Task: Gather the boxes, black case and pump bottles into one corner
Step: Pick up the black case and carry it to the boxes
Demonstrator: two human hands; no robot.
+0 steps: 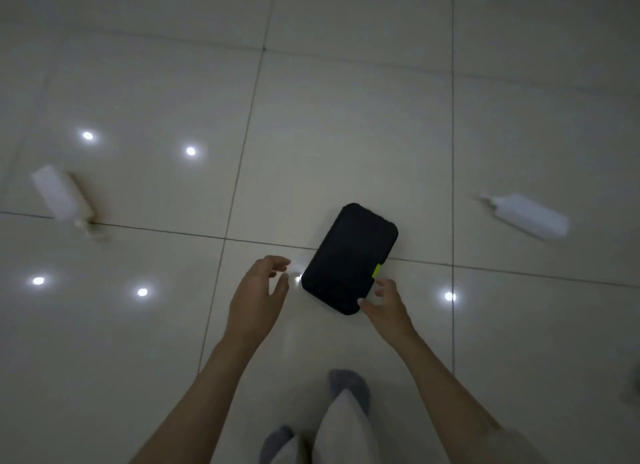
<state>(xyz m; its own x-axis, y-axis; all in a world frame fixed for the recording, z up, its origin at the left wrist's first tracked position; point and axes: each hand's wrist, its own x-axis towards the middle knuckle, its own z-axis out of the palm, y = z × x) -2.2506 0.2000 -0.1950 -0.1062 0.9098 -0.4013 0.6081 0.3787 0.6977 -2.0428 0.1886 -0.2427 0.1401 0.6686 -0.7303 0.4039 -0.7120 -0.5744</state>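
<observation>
A black case (349, 257) with a small lime-green tab lies flat on the tiled floor, in the middle of the head view. My left hand (258, 297) hovers just left of its near corner, fingers spread, holding nothing. My right hand (388, 306) is at the case's near right corner, with the thumb touching its edge and the fingers apart. One white pump bottle (64, 198) lies on its side far to the left. Another white pump bottle (530, 216) lies on its side to the right. No boxes are in view.
The glossy tiled floor (346, 117) reflects several ceiling lights as bright spots. My legs and grey-socked feet (348, 385) are at the bottom centre. A dark blurred shape (633, 384) shows at the right edge.
</observation>
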